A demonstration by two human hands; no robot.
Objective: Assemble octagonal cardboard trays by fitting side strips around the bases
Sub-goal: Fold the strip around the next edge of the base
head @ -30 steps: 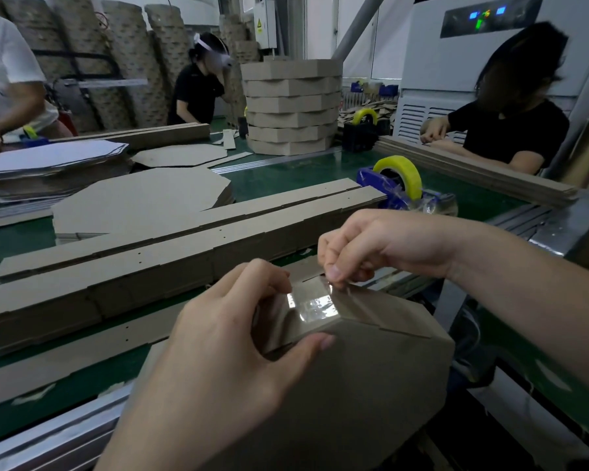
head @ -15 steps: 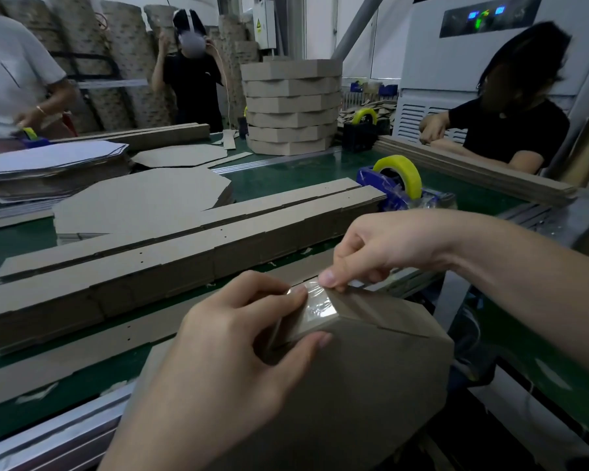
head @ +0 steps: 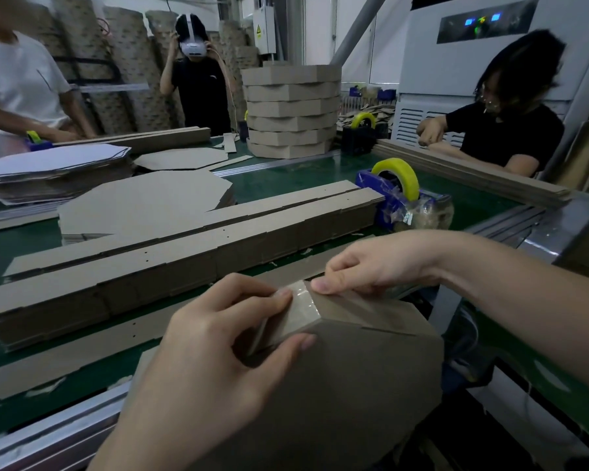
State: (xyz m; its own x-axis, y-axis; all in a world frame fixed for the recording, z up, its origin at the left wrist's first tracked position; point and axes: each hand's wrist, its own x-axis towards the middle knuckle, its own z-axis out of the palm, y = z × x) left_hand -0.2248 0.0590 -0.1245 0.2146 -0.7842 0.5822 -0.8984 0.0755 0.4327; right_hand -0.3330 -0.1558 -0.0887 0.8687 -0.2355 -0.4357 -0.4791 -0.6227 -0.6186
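At the near edge of the green table [head: 286, 171], the left hand [head: 211, 351] grips a corner of the brown octagonal cardboard tray [head: 354, 385] with curled fingers, while the right hand [head: 378, 263] pinches the clear tape strip [head: 303, 305] there. Slack pressure could let the seam spring open or wrinkle the tape.

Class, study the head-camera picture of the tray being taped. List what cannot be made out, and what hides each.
Head view.
- Strip joint under clear tape: covered by left hand's fingers and right hand's thumb.
- Inside of the brown octagonal cardboard tray: turned away.
- Tray's near edge: behind left forearm.
- Cutter of the blue tape dispenser: behind a crumpled clear wad.
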